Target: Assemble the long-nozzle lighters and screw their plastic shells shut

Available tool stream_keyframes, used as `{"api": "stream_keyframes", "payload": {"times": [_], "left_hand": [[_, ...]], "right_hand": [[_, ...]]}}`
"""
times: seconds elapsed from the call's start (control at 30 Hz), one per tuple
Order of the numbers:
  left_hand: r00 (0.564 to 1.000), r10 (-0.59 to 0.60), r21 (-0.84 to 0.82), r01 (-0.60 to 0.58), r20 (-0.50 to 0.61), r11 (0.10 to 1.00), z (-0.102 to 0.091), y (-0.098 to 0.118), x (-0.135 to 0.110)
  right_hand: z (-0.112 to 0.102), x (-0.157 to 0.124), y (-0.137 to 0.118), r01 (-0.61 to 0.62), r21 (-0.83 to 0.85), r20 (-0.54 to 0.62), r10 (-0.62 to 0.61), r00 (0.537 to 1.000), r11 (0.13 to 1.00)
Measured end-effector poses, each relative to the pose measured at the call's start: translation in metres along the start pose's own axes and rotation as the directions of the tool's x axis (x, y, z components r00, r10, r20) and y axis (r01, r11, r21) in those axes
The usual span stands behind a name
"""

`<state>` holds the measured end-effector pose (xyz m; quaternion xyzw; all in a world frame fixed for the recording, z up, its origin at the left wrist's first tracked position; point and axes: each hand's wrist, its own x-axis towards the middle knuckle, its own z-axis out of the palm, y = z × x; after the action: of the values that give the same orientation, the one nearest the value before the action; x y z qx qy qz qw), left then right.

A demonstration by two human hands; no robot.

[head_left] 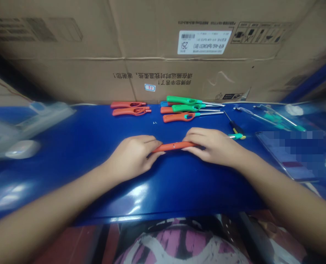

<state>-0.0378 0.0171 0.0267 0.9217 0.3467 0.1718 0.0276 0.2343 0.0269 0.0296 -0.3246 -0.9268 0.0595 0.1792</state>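
Note:
Between both hands, just above the blue table (140,198), is an orange lighter casing (174,146) seen edge-on. My left hand (136,154) pinches its left end with thumb and fingers. Its right end is gripped by my right hand (211,145); the fingers cover that part. Beyond the hands, two orange lighter casings (131,111) without metal tubes lie side by side. To their right is a pile of long-nosed lighters, among them a green one (183,99) and an orange one (176,117), with metal tubes pointing right.
A screwdriver (235,127) lies beyond my right hand, beside a small teal part (235,136). Farther right are metal tubes with teal pieces (282,119) and a phone (289,157). A cardboard box (96,80) walls off the back. A white mouse-like object (23,149) sits at left.

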Motion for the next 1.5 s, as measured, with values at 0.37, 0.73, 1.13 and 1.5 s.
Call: {"api": "stream_keyframes", "payload": {"times": [0.37,0.73,1.13,1.5], "left_hand": [[1.000,0.007,0.007,-0.007,0.000,1.000,-0.003,-0.002,0.000],[0.999,-0.004,-0.028,0.003,-0.039,1.000,-0.002,-0.005,0.003],[0.980,0.191,-0.080,-0.195,-0.053,0.978,0.013,-0.004,0.000],[0.975,0.218,-0.164,-0.223,-0.050,0.961,0.014,-0.003,0.000]], "right_hand": [[-0.005,-0.002,0.004,-0.097,0.089,-0.066,0.103,0.993,0.991],[0.002,0.002,0.007,-0.324,0.273,0.081,0.314,0.946,0.906],[0.015,-0.003,-0.007,0.150,0.079,-0.048,-0.147,0.988,0.985],[0.016,-0.001,-0.013,0.128,0.099,-0.038,-0.125,0.991,0.987]]}}
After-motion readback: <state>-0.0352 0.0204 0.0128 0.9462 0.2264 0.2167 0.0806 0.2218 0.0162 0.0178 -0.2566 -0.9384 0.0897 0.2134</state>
